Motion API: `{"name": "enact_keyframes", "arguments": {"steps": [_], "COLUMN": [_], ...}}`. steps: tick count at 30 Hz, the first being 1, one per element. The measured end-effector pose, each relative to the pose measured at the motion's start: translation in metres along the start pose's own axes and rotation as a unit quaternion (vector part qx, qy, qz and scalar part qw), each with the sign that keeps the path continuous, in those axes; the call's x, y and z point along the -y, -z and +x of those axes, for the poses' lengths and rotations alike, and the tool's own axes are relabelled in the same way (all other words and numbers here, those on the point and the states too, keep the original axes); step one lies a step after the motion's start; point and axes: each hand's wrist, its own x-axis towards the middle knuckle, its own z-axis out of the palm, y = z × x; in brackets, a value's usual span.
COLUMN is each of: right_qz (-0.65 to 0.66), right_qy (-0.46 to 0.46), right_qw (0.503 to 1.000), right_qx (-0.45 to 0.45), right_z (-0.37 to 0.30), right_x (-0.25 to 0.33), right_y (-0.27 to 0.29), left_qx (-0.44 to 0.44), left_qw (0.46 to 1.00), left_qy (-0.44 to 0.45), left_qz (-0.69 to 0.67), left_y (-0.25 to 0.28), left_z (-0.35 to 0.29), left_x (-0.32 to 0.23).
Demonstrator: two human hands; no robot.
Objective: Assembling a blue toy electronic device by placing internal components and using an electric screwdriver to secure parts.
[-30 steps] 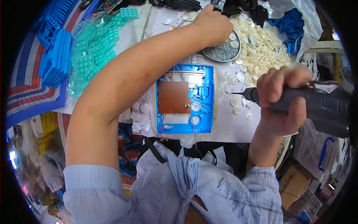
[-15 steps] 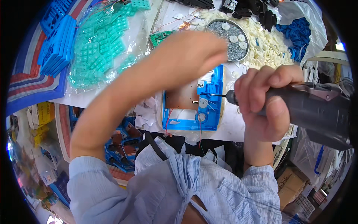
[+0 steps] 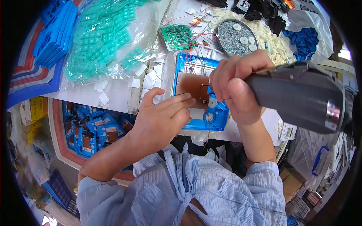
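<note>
My right hand (image 3: pixel 239 88) is wrapped around a dark grey power screwdriver (image 3: pixel 294 94). Its bit (image 3: pixel 204 85) points left, over the brown circuit board (image 3: pixel 188 84) inside a blue plastic casing (image 3: pixel 176 81). The casing lies on the worktable in front of me, with thin red wires running out over its near edge. My left hand (image 3: pixel 162 118) is at the casing's left side, fingers stretched toward the brown board, with nothing visible in them. The right hand hides part of the casing's right side.
Beyond the casing are a green circuit board (image 3: pixel 177 37) with wires and a round tin of screws (image 3: pixel 237 39). Cream discs (image 3: pixel 266 34) are heaped beside the tin. Bagged turquoise keypads (image 3: pixel 100 41) lie at left, with stacked blue shells (image 3: pixel 56 35); a bin below holds blue assemblies (image 3: pixel 96 132).
My left hand has come back from near the screw tin to the casing's left side. My right hand and the power screwdriver have shifted left, with the bit now over the brown board.
</note>
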Motion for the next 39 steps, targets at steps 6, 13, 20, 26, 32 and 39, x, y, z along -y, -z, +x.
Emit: {"name": "enact_keyframes", "arguments": {"steps": [6, 13, 20, 26, 32, 39], "right_qz": [-0.093, 0.053, 0.195, 0.195, 0.187, 0.113], "right_qy": [0.010, 0.016, 0.048, 0.058, 0.064, -0.038], "right_qw": [0.994, 0.998, 0.969, 0.972, 0.971, 0.992], "right_qx": [0.052, 0.010, 0.142, 0.115, 0.130, 0.038], "right_z": [-0.003, 0.005, 0.008, 0.005, 0.005, -0.020], "right_x": [-0.004, 0.040, 0.069, 0.062, 0.064, 0.040], "right_y": [-0.002, -0.001, -0.012, -0.026, -0.026, -0.033], "left_qx": [-0.013, -0.057, -0.015, 0.017, 0.018, -0.193], "left_qw": [0.999, 0.963, 0.640, 0.578, 0.643, 0.935], "left_qy": [0.026, 0.118, 0.303, 0.311, 0.346, 0.136], "left_qz": [-0.015, -0.234, -0.706, -0.754, -0.683, -0.263], "left_y": [-0.002, 0.005, 0.006, 0.008, 0.024, 0.009], "left_z": [0.000, 0.002, 0.003, -0.003, -0.003, -0.013], "left_x": [-0.002, -0.004, -0.020, -0.018, -0.015, 0.017]}}
